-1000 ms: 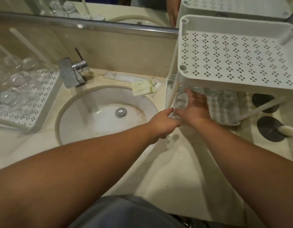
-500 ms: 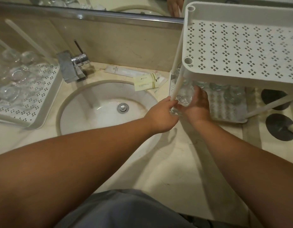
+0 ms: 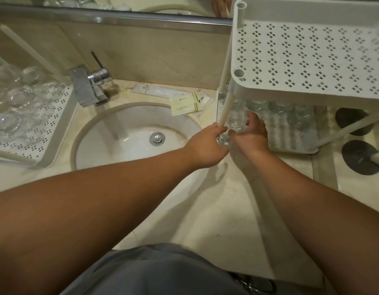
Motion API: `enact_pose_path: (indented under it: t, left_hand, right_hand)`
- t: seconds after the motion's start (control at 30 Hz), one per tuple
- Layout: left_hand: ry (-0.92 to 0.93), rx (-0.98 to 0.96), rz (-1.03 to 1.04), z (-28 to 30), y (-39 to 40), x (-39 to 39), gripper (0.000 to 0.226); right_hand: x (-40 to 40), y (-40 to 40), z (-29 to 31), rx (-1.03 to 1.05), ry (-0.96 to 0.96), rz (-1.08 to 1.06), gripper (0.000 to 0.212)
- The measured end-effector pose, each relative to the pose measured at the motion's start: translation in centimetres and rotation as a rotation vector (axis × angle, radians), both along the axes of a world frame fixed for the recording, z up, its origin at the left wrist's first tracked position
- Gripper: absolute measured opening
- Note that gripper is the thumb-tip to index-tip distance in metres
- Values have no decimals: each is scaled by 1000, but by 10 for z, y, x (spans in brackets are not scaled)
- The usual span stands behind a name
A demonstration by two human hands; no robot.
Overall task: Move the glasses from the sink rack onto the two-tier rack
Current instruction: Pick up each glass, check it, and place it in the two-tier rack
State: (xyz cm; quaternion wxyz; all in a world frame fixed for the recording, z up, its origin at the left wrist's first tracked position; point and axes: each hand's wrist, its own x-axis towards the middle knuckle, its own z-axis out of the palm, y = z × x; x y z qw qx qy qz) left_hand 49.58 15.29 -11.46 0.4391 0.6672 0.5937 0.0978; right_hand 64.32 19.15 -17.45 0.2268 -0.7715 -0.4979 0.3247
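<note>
Glass [image 3: 232,126] now deeper, half-hidden behind post [image 3: 226,103].

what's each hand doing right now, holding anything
Left hand: closed, grip on a clear glass at the two-tier rack's lower shelf.
Right hand: fingers curled round the same glass.

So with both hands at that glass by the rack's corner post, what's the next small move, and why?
Probably slide the glass inward onto the lower tier and let go: both the left hand and right hand hold it at the tier's front corner, behind the post.
</note>
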Motion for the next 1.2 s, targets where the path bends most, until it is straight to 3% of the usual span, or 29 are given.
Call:
enact_pose_path:
  t: [0.37,0.63,0.87,1.2]
  left_hand:
    - [-5,-81,9,5,3,-4,62]
    - [31,-63,-33,6,6,-3,63]
    - [39,-53,-47,5,10,-6,61]
    - [199,64,-36,-2,0,-47,55]
  right_hand:
    - [-7,11,3,84,70,-53,68]
    - [-5,25,2,84,78,-123,52]
    - [-4,22,2,35,103,-142,53]
    - [-5,-26,20,111,-76,-65,42]
